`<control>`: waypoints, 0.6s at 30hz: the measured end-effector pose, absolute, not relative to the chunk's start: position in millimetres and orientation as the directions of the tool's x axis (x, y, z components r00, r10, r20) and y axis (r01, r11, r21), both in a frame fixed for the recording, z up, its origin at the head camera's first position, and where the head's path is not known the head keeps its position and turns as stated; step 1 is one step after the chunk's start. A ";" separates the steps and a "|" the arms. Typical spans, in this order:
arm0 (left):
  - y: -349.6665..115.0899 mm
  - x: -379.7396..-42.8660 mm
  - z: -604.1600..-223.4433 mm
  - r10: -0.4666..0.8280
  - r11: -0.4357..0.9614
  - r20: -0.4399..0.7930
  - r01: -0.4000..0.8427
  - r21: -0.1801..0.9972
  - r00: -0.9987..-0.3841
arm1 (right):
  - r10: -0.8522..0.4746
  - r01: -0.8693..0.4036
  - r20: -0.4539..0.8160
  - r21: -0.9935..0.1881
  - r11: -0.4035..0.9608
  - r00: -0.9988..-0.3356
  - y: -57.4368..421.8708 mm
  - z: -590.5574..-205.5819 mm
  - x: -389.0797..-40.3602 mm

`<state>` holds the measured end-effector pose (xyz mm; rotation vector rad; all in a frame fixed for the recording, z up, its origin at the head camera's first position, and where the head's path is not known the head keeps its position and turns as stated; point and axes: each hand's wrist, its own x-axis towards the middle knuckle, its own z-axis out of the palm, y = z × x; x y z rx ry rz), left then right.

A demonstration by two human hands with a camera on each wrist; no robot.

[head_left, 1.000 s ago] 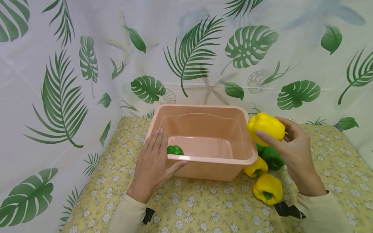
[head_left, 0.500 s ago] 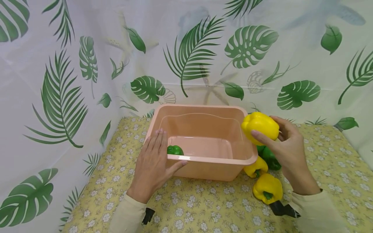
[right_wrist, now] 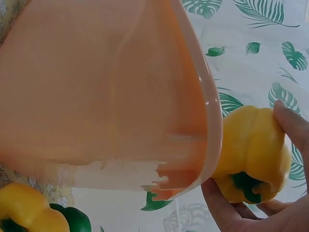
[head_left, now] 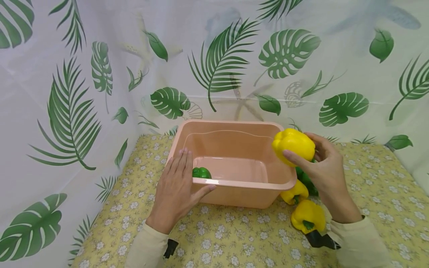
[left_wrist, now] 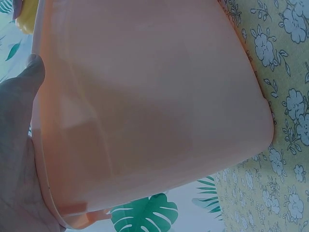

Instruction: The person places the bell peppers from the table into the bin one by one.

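A yellow bell pepper (head_left: 293, 144) is held between the thumb and fingers of my right hand (head_left: 326, 169), above the right rim of a pink plastic tub (head_left: 234, 195). In the right wrist view the same pepper shows its green stem beside the tub's edge. My left hand (head_left: 175, 190) lies with straight fingers across the tub's front left corner, thumb along the front rim. Inside the tub, near that hand, sits a green bell pepper (head_left: 201, 172), partly hidden by the front wall.
Right of the tub, on the flowered tablecloth (head_left: 231, 238), lie two yellow bell peppers, one nearer (head_left: 308, 216) and one against the tub (head_left: 294, 192). Green pepper (head_left: 307, 181) shows behind them, partly covered by my right hand. A leaf-print curtain (head_left: 234, 56) hangs behind.
My right hand has moved left with the yellow bell pepper, from beside the tub to over its right rim. The left hand has stayed in place.
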<state>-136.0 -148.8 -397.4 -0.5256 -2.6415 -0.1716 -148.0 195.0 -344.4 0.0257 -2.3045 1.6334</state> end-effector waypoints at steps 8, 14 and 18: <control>-149.1 -135.8 -397.7 0.335 0.920 0.452 0.391 0.033 -0.827 | 0.149 -0.216 0.283 -0.911 0.351 -0.948 189.4 -344.3 -147.7; -149.2 -135.7 -397.4 0.336 0.919 0.453 0.392 0.032 -0.826 | 0.137 -0.223 0.285 -0.911 0.348 -0.949 187.5 -345.5 -147.4; -149.1 -135.8 -397.3 0.338 0.920 0.447 0.391 0.029 -0.828 | 0.129 -0.216 0.272 -0.917 0.335 -0.954 186.7 -346.4 -147.5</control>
